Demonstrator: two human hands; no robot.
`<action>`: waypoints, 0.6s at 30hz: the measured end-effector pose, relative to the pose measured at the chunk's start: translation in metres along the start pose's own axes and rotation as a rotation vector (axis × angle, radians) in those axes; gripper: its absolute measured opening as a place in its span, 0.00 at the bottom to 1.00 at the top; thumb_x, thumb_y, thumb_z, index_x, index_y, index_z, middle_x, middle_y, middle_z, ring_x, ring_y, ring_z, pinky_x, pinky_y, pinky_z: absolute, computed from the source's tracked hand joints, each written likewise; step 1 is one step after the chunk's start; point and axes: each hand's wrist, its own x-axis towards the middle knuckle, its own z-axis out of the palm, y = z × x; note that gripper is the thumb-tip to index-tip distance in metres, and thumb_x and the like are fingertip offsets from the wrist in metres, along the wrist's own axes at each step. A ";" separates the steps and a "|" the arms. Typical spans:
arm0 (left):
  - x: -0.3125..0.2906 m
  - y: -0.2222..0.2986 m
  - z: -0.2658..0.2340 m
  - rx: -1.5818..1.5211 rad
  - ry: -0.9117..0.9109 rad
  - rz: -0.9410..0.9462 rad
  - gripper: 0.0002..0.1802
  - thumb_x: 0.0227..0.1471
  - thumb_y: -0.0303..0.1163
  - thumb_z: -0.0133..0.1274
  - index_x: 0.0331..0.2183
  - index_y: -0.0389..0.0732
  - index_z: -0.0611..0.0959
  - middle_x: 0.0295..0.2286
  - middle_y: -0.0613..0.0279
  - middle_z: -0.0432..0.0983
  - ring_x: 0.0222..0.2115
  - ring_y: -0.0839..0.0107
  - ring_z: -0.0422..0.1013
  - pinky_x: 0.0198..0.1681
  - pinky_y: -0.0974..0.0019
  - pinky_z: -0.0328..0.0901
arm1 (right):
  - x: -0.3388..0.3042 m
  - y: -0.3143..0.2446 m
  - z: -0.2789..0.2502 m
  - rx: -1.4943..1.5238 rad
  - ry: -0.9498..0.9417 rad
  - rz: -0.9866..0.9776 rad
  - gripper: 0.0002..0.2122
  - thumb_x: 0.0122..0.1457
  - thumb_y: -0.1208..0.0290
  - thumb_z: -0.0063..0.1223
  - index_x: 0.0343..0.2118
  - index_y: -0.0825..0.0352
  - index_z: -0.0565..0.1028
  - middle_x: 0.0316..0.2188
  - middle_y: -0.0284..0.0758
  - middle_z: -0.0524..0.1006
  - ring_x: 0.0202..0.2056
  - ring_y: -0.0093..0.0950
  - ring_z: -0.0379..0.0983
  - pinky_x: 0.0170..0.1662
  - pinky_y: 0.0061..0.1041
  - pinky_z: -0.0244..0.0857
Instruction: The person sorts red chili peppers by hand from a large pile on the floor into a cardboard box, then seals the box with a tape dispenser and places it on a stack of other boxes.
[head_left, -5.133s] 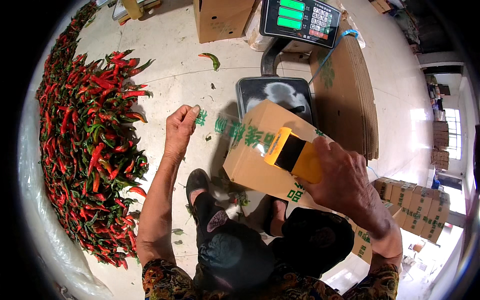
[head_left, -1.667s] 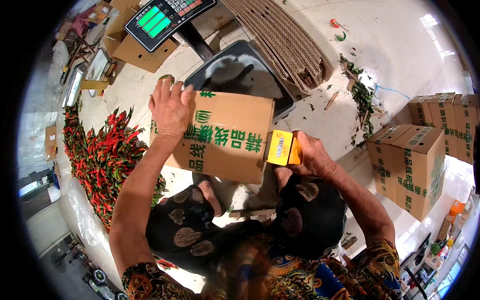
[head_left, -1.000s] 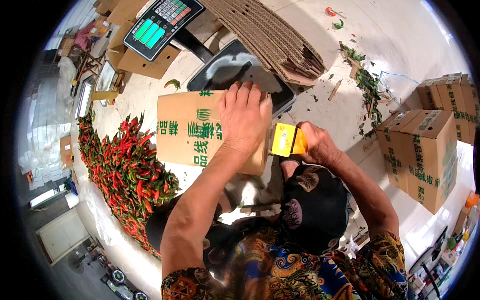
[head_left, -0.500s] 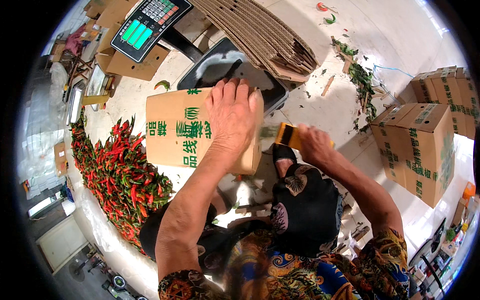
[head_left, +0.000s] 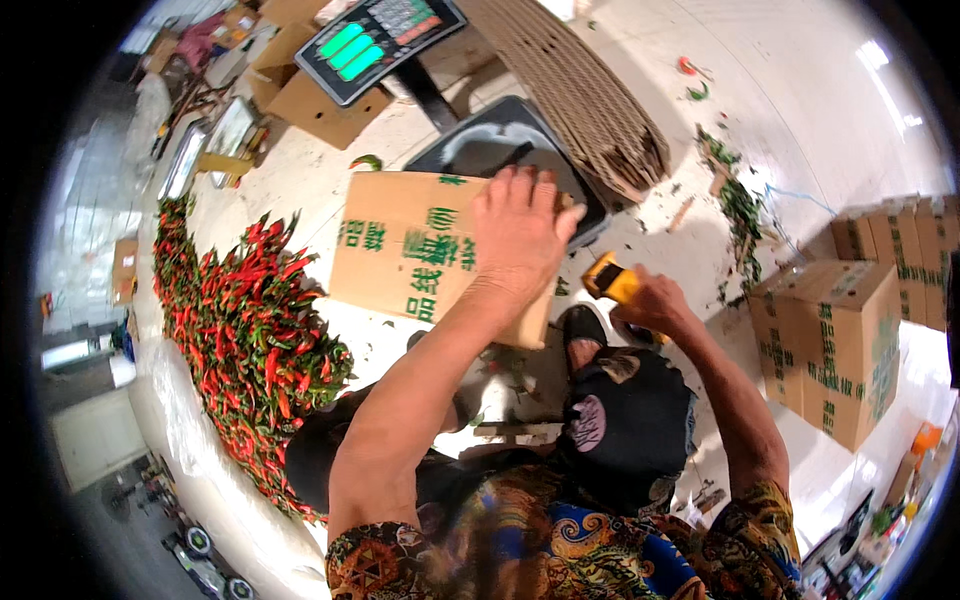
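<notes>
In front of me is a closed cardboard box (head_left: 400, 240) with green print, tilted slightly, its far edge overlapping the scale's dark platform. My left hand (head_left: 522, 225) lies on its right part, fingers stretched over the far edge and thumb spread. Just right of the box, my right hand (head_left: 658, 303) is closed around a yellow tape dispenser (head_left: 612, 280). The dispenser is apart from the box, its dark front end toward it. How the fingers wrap its handle is partly hidden.
A long heap of red and green chili peppers (head_left: 260, 330) lies at the left. Behind the box stands a scale with a lit display (head_left: 350, 50), beside flattened cartons (head_left: 570, 80). Printed boxes (head_left: 830, 340) stand at the right, near leaf scraps (head_left: 740, 210).
The whole view has shifted, so the scene sits farther right. The box has turned slightly clockwise. My right hand has turned the tape dispenser; my left hand stays on the box, thumb now out.
</notes>
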 end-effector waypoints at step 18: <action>-0.017 -0.226 -0.071 -0.772 -0.442 -0.549 0.40 0.56 0.58 0.48 0.61 0.44 0.63 0.59 0.54 0.60 0.56 0.62 0.61 0.58 0.64 0.58 | -0.045 -0.067 -0.101 1.112 -0.120 -0.234 0.33 0.41 0.58 0.59 0.52 0.70 0.71 0.36 0.31 0.76 0.32 0.21 0.69 0.35 0.20 0.62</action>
